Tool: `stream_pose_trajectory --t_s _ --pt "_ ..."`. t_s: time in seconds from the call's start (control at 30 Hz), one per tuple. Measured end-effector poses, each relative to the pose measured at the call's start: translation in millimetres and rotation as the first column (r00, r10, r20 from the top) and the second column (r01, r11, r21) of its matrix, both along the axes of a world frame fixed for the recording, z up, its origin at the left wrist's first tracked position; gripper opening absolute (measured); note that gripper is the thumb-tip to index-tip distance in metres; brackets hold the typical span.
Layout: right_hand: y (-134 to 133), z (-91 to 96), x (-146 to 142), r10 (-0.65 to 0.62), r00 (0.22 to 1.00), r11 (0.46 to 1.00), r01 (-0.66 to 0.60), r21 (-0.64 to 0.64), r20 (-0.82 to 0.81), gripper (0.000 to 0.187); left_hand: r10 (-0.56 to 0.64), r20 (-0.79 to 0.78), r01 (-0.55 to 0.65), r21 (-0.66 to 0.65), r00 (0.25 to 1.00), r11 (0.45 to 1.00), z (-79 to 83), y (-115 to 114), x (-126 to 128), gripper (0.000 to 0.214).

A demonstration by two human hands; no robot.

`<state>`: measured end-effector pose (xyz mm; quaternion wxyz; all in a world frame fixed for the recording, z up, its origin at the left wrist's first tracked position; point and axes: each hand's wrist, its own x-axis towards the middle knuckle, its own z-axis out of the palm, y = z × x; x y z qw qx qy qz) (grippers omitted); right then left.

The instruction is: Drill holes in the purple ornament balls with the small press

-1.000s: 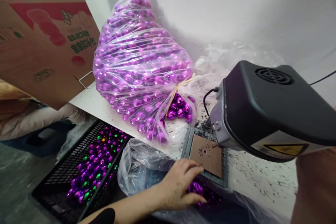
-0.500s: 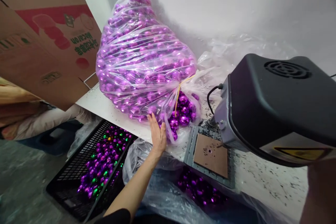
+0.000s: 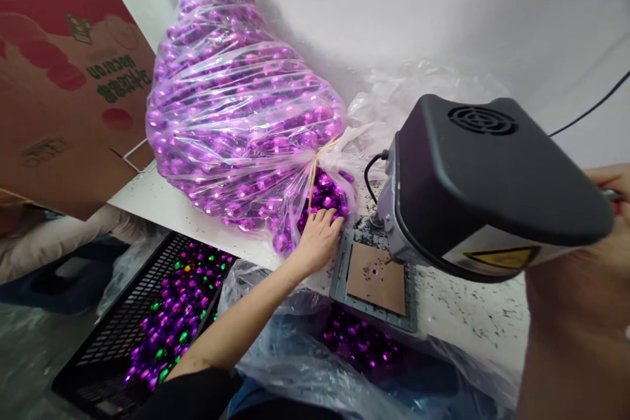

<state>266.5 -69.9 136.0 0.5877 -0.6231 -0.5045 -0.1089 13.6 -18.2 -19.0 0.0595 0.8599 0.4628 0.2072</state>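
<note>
My left hand (image 3: 319, 239) reaches into the mouth of a clear plastic bag, its bent fingers closed over shiny purple faceted balls (image 3: 325, 189); how many it grips is hidden. A yellow tie (image 3: 313, 177) cinches the bag (image 3: 246, 111), which bulges with more such balls. At the right edge, my right hand (image 3: 613, 230) is wrapped around the metal lever (image 3: 611, 195) of a black bench drill press (image 3: 492, 177), partly behind its housing. Below the drill head lies a brown square board (image 3: 377, 279) with a small hole, set on the grey base plate (image 3: 339, 275).
A black crate (image 3: 113, 335) of purple and green balls stands lower left. A cardboard box (image 3: 63, 111) rises at the left, near another person's sleeve (image 3: 63, 243). More purple balls (image 3: 361, 338) lie in plastic below the table edge. Dark shavings litter the white table (image 3: 472, 315).
My left hand has moved right, from the bag's front side onto the loose balls at its mouth. My right hand has come into view on the lever. The whole view has shifted right.
</note>
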Motion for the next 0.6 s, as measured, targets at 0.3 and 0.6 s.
stream_pose_trajectory --t_s 0.3,0.6 --pt "-5.3 9.4 -4.7 0.047 0.998 0.998 -0.048 -0.041 -0.033 0.026 0.221 0.617 0.194 -0.532 0.755 0.824 28.7 -5.4 -16.1 0.054" --pt "-3.6 6.4 -4.4 0.099 0.994 0.995 -0.099 0.005 -0.053 0.024 0.645 0.719 0.784 -0.546 0.257 0.296 6.8 -61.3 -1.2 0.063"
